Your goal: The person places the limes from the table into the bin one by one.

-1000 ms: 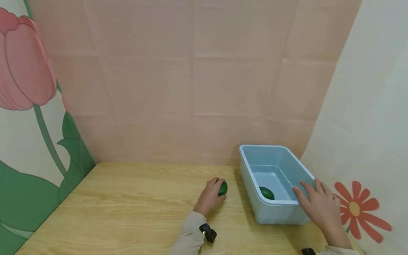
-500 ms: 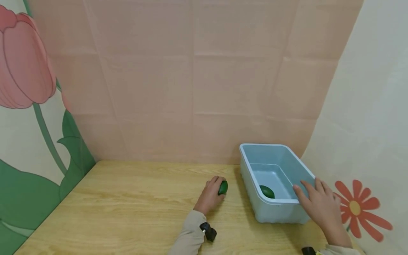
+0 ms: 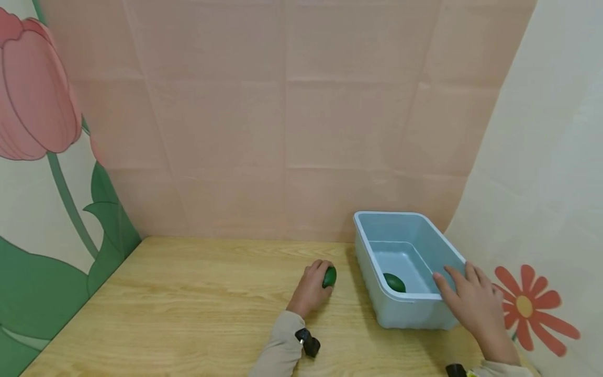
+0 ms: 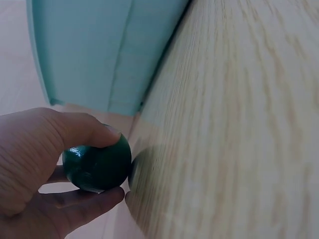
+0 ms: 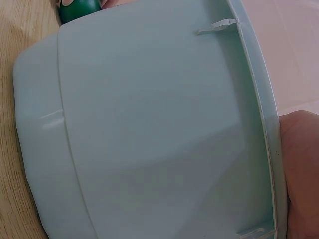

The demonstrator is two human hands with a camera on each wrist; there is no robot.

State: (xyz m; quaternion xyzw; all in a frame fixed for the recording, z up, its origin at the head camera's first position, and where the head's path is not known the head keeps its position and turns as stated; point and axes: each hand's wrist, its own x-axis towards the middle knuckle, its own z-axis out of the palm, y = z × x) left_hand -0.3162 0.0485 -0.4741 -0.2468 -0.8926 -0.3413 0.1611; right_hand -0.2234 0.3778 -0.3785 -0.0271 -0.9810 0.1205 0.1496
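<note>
In the head view my left hand (image 3: pixel 311 289) grips a glossy dark green oval fruit (image 3: pixel 330 277) low over the table, left of a light blue plastic bin (image 3: pixel 414 314). In the left wrist view the thumb lies on one side of the held fruit (image 4: pixel 99 167) and fingers on the other; the fruit is at the tabletop. A second green fruit (image 3: pixel 394 283) lies inside the bin by its near left corner. My right hand (image 3: pixel 478 306) rests on the bin's near right rim with thumb and fingers spread. Only part of that hand (image 5: pixel 301 174) shows in the right wrist view.
A wood-grain table (image 3: pixel 188 303) carries the bin. A pink-beige sheet (image 3: pixel 235 131) hangs behind it. Sheets with a printed tulip (image 3: pixel 40 94) and a red flower (image 3: pixel 524 309) stand at the sides. A black wrist camera (image 3: pixel 308 343) sits on the left sleeve.
The view has shifted very slightly. Both hands, the fruits and the bin keep the same places relative to one another.
</note>
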